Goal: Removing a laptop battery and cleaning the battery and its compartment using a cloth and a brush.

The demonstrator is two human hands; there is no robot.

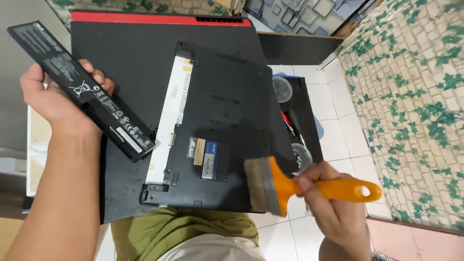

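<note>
One laptop battery (82, 89), gripped by the left hand (55, 99), sits at ten o'clock; one orange-handled paintbrush (309, 186), clenched in the right hand (328, 198), hovers at five o'clock beside one upturned laptop (227, 121)

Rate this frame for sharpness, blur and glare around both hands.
Head view: the battery pack in the left hand is sharp; the paintbrush in the right hand has smeared bristles, motion-blurred; lighting is soft and even, with no hard glare on the laptop underside.
</note>
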